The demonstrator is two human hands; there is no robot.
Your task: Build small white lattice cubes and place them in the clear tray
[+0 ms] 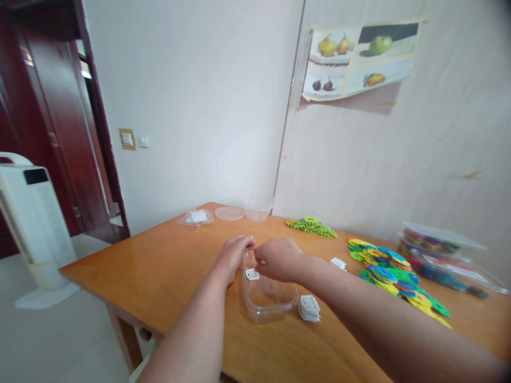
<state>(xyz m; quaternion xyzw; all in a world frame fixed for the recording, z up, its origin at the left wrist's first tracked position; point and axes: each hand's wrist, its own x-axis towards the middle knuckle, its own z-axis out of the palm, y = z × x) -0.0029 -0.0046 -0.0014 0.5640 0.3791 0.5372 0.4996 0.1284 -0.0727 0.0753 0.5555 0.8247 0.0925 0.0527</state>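
Note:
A clear plastic box (271, 313) sits on the table in front of me, with a small white printed card (252, 274) inside it near the left wall. My left hand (233, 258) is closed at the box's far left corner, its fingers around the rim. Over the far part of the box is my right hand (279, 258), fingers curled together close to my left fingertips; whatever it may hold is hidden. To the right of the box stands a stack of white printed cards (309, 308). More white cards (338, 264) lie farther back, partly behind my right forearm.
Colourful plastic discs (383, 268) spread over the right side, with green pieces (311, 227) farther back. Clear packs (443, 250) are at the far right. A round lid (229, 213), a tub (257, 211) and a clear lid (195, 217) lie by the wall.

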